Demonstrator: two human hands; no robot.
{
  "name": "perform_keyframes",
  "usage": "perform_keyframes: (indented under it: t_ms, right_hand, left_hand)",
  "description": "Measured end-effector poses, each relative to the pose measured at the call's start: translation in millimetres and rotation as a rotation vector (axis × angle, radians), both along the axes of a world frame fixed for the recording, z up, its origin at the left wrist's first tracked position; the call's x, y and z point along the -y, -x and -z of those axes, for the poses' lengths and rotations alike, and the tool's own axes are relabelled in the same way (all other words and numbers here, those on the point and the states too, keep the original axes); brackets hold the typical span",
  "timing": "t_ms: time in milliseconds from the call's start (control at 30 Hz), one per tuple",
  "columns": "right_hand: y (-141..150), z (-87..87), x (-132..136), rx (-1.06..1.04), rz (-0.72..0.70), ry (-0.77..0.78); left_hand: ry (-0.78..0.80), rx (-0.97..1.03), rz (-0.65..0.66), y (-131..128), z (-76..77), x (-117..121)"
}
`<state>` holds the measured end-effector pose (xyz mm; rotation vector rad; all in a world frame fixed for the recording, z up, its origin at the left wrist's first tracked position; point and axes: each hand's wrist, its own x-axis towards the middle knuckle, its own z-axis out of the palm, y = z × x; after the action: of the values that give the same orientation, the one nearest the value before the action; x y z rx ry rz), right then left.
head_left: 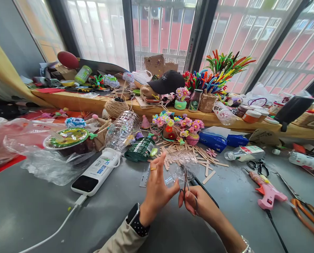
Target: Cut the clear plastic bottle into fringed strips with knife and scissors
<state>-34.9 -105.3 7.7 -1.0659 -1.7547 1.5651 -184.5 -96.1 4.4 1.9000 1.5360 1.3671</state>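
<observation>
My left hand (pixel 157 188) pinches a piece of clear plastic (pixel 181 168) between thumb and fingers, low over the grey table, with the other fingers raised. My right hand (pixel 195 203) grips small scissors (pixel 185 181) by the handles, blades pointing up into the clear plastic. Both hands sit close together at the centre front. A ring is on my left hand and a dark watch on that wrist.
A white power bank (pixel 97 172) with its cable lies to the left. Wooden craft sticks (pixel 199 156) and small flower pots (pixel 181 130) lie behind the hands. A pink glue gun (pixel 267 191), black scissors (pixel 258 167) and orange-handled pliers (pixel 306 214) are on the right. A cluttered sill (pixel 93 102) runs behind.
</observation>
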Motion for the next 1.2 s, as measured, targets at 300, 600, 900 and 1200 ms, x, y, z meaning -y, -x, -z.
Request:
perform_keyframes:
  t_ms: [300, 600, 900, 1200]
  right_hand:
    - [-0.9, -4.8, 1.3, 0.013, 0.064, -0.042]
    - [-3.8, -3.0, 0.2, -0.068, 0.075, -0.011]
    - [-6.6, -9.2, 2.3, -0.012, 0.085, 0.013]
    - [-8.8, -13.1, 5.7, -0.008, 0.061, 0.045]
  left_hand:
    - [-0.010, 0.021, 0.060, -0.4, -0.1, 0.6]
    - [0.014, 0.048, 0.085, -1.7, -2.6, 2.9]
    - [-0.005, 0.029, 0.141, 0.3, 0.8, 1.0]
    - [-0.070, 0.034, 0.230, 4.9, 5.1, -2.8]
